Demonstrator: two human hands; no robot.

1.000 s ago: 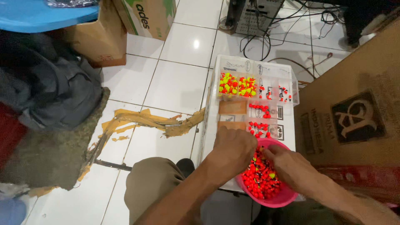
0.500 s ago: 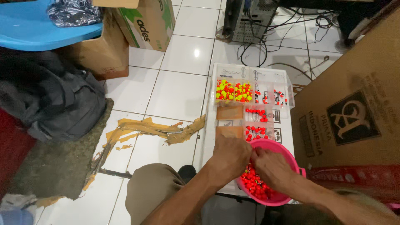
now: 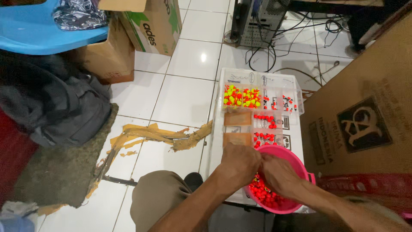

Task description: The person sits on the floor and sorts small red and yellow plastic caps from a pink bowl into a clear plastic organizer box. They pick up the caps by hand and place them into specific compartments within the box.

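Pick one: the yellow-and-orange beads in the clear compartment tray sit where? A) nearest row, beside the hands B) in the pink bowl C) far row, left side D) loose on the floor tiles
C: the yellow-and-orange beads fill two left compartments in the far row of the clear compartment tray, while the pink bowl under both hands holds red-orange ones.
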